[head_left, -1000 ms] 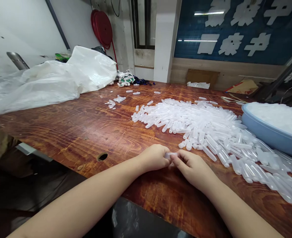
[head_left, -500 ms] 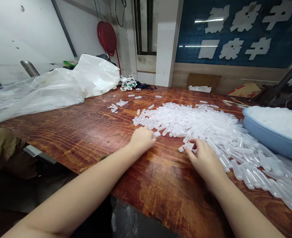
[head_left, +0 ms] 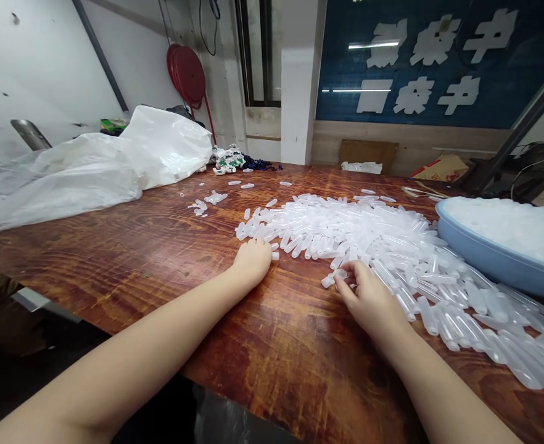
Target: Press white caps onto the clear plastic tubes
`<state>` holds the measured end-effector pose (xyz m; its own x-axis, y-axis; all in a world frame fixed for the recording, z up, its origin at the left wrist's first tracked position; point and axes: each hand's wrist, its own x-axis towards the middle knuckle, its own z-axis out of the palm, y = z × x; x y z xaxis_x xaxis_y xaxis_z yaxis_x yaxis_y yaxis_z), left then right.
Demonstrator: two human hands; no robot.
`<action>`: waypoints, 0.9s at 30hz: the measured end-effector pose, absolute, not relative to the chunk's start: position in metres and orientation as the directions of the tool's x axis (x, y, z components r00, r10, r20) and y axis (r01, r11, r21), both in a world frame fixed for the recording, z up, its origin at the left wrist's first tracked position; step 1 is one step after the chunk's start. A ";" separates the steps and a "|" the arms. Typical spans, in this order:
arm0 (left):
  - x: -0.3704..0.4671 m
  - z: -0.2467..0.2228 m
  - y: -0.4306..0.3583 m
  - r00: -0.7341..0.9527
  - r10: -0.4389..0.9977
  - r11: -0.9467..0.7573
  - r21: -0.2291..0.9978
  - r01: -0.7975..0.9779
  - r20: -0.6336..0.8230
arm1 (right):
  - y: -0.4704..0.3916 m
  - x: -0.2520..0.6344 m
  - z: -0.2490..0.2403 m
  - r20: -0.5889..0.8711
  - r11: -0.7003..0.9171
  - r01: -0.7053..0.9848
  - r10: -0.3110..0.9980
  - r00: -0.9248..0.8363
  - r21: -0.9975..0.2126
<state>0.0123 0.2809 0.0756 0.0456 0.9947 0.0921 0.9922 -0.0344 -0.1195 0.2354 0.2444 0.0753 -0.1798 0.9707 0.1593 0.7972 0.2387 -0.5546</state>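
Many small translucent plastic tubes lie in a wide pile on the brown wooden table. My left hand is closed at the pile's left front edge, with tube ends showing beside its fingers. What sits inside that hand is mostly hidden. My right hand is at the front of the pile, thumb and fingers closed on a translucent tube piece.
At the right stands a blue basin full of whitish pieces. A large white plastic sheet covers the back left. Small loose scraps lie left of the pile, and white and dark blue bits farther back.
The whole view has shifted, so the scene sits farther left. My left hand has closed over the tube that stuck out of it. My right hand stays by the same pieces.
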 end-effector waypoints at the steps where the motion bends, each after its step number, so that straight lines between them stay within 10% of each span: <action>1: 0.013 0.076 0.274 0.041 0.996 -0.032 -0.113 0.993 0.081 | 0.244 0.235 0.073 0.190 0.286 0.758 0.958 -0.215 -0.586; 7: 0.027 0.071 0.237 0.267 0.962 -0.272 0.133 0.953 0.050 | 0.240 0.225 0.063 0.340 0.553 0.603 0.832 -0.439 -0.575; 13: 0.027 0.058 0.228 0.599 0.768 -0.639 0.343 0.688 0.229 | 0.237 0.227 0.070 0.232 0.478 0.498 0.848 -0.476 -0.724; 18: 0.024 0.060 0.224 0.539 0.799 -0.580 0.576 0.576 0.266 | 0.237 0.231 0.068 0.241 0.468 0.328 0.804 -0.543 -0.821; 22: 0.026 0.070 0.221 0.517 0.855 -0.301 0.842 0.447 0.031 | 0.234 0.230 0.069 0.223 0.403 0.232 0.806 -0.548 -0.885; 27: 0.028 0.070 0.222 0.520 0.852 -0.350 0.806 0.478 0.062 | 0.229 0.223 0.073 0.056 0.314 0.617 0.915 -0.399 -0.721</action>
<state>0.0279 0.2218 0.0699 0.5199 0.8520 0.0618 0.4781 -0.3502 0.8055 0.2229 0.2287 0.0726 -0.3992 0.9152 0.0562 0.6175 0.3136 -0.7214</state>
